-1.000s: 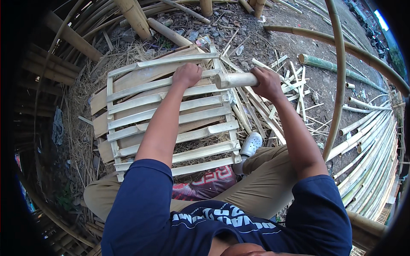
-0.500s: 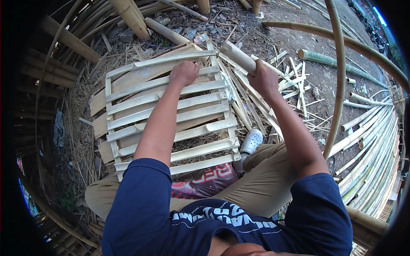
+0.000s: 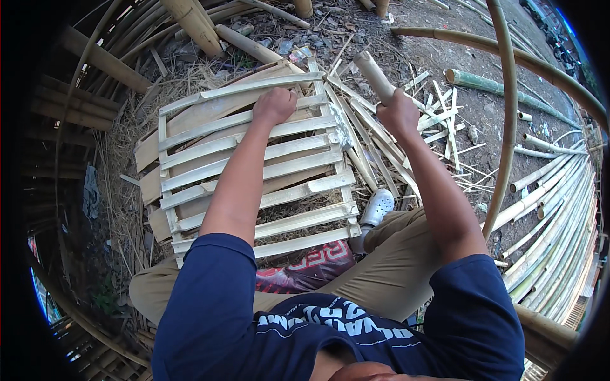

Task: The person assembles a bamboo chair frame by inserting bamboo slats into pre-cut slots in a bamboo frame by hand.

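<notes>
The right hand [image 3: 399, 115] is wrapped firmly around the near end of a short, thick bamboo baton [image 3: 373, 75], which is raised beyond the far right corner of a slatted bamboo frame [image 3: 330, 182]. The baton's long axis runs from the fist toward the far side and somewhat left, its free end pointing that way. The left hand [image 3: 274, 106] rests on the frame's second slat from the far side, right of its middle; its fingers are bent, but their tips are hidden, so I cannot tell whether they grip the slat. The frame lies in front of the seated person, its slats running left to right and slanting farther away at their right ends, across rails that run near to far. Wooden boards [image 3: 210, 115] show beneath it, and split bamboo strips [image 3: 375, 147] lie scattered to its right, beyond a pale clog [image 3: 379, 206]
</notes>
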Demonstrator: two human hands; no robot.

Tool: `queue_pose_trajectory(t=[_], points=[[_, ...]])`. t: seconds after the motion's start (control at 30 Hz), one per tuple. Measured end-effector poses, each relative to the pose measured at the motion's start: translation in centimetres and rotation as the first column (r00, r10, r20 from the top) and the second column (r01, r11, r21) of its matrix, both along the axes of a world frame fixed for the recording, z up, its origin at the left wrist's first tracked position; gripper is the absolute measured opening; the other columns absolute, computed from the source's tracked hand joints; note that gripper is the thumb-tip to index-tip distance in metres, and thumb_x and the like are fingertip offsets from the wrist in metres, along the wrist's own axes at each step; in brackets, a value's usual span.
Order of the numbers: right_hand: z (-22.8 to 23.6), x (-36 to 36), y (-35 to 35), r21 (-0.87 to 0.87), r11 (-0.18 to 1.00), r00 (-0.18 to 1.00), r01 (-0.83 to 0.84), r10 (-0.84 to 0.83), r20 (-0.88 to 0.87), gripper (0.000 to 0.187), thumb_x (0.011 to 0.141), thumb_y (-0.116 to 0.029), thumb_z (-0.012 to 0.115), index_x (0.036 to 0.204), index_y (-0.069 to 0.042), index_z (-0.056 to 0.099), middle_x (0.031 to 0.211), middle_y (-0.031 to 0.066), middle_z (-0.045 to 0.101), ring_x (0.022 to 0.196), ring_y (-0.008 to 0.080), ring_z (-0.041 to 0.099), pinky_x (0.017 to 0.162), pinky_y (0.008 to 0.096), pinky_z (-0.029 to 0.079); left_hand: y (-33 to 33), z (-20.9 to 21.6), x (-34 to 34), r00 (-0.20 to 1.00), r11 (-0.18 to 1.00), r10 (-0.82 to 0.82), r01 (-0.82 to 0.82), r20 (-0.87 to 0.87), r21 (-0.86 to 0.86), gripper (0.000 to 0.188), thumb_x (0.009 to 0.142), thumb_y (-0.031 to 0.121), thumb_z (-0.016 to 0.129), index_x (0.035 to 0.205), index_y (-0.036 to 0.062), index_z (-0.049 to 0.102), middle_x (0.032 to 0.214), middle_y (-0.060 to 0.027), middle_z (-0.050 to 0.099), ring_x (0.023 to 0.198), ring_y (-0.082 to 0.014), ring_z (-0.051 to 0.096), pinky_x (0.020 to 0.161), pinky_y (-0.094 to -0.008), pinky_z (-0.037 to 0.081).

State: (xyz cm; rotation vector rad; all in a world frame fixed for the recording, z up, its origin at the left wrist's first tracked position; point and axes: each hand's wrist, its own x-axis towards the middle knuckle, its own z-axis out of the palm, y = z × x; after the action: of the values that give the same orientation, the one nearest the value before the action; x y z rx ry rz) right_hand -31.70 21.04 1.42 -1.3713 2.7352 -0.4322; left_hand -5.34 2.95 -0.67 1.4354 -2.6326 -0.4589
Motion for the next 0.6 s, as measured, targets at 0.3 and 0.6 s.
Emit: queue_pose_trajectory(t=[0.3,0.6], points=[[-1.5,0.1,0.4,0.008,0.887,0.868,-0.462,0.454,-0.201,0.018,0.077,-0.015,0.07,0.091,-0.008,0.061,0.077,0.0143,0.069,0.071,0.0338,0.071,0.065,0.0474,0.056,-0.1,-0.4,-0.2,1.0,1.0,0.015,-0.015,0.004,-0.001,0.051,0.1,0.038,0.042,0.094,0.0002,0.075,0.106,-0.0277,0.071,0.102,-0.0482,0.068,0.096,-0.0553,0.052],[-0.8,0.6,-0.1,-0.109,0.96,0.96,-0.257,0.242,-0.138,0.024,0.079,-0.019,0.073,0.093,-0.004,0.061,0.078,0.0165,0.071,0.072,0.0376,0.072,0.065,0.0476,0.058,0.0,-0.5,-0.2,0.998,0.999,0.034,-0.034,0.047,0.004,0.047,0.099,0.039,0.042,0.101,0.006,0.076,0.111,-0.026,0.071,0.104,-0.0471,0.068,0.095,-0.0549,0.053]])
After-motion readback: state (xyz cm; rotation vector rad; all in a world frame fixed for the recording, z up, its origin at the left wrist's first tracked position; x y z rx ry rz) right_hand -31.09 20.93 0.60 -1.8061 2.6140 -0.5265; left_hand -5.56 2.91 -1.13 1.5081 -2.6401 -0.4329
